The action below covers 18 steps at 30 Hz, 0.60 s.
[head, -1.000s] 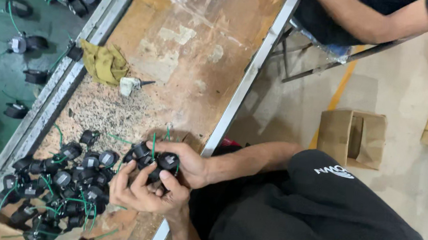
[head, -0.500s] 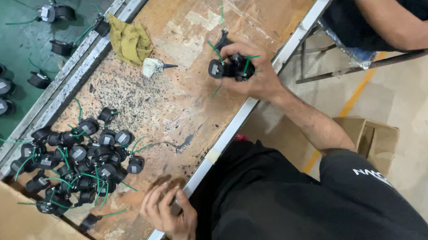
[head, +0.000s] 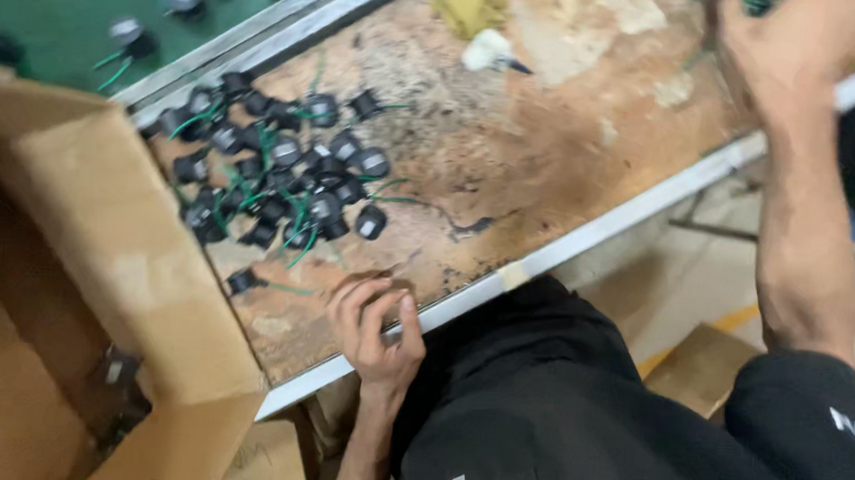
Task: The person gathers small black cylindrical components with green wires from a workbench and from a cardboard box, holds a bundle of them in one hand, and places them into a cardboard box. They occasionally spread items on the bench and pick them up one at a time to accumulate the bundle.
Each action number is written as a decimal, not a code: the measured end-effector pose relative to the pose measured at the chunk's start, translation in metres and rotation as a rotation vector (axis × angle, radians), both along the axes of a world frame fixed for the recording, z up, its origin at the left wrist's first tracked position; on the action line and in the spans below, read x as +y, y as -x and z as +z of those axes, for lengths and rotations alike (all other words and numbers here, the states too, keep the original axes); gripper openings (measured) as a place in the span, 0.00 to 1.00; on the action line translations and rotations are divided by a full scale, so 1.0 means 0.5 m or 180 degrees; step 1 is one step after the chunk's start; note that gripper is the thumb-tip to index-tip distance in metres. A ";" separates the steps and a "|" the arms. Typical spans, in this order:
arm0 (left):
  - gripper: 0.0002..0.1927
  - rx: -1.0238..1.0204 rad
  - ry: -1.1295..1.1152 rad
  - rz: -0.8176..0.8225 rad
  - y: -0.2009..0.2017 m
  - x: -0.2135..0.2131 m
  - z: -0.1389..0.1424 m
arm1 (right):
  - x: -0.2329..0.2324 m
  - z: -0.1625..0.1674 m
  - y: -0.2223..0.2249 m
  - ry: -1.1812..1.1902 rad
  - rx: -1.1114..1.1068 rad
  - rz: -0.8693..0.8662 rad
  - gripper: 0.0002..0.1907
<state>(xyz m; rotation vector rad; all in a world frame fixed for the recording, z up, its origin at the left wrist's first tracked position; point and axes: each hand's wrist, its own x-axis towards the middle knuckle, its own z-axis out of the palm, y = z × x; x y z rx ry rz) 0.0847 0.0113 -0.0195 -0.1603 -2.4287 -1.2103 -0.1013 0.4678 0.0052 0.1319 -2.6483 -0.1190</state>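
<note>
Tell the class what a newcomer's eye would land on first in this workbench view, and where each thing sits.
First, the heap of small black parts with green wires piled at the left of the worn wooden bench. An open cardboard box fills the lower left corner. The left hand rests on the bench's near edge, while the right hand reaches to the top right.

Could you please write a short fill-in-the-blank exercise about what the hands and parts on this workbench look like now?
1. The left hand rests on the workbench's near ____.
2. The black parts in the pile have ____ wires.
3. The open cardboard box stands to the ____ of the pile in the picture.
4. The right hand is stretched toward the bench's ____ end.

Missing words: edge; green; left; far
</note>
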 end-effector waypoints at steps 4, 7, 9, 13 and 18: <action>0.06 -0.0041 -0.0100 0.0166 0.013 0.001 -0.003 | -0.108 0.043 0.026 0.0813 -0.0318 0.0211 0.17; 0.07 -0.0177 -0.0014 0.0184 0.013 0.000 -0.006 | -0.240 0.098 0.011 0.1544 -0.0831 0.0994 0.17; 0.07 -0.0228 0.0017 0.0136 0.011 0.000 -0.008 | -0.356 0.105 0.006 0.1564 -0.1346 0.1927 0.17; 0.08 -0.0239 0.0062 0.0131 0.011 -0.003 -0.004 | -0.533 0.091 0.020 0.1395 -0.1380 0.2403 0.17; 0.23 -0.0351 0.0483 0.0398 0.024 -0.019 0.010 | -0.556 0.075 0.016 0.1247 -0.1517 0.2567 0.05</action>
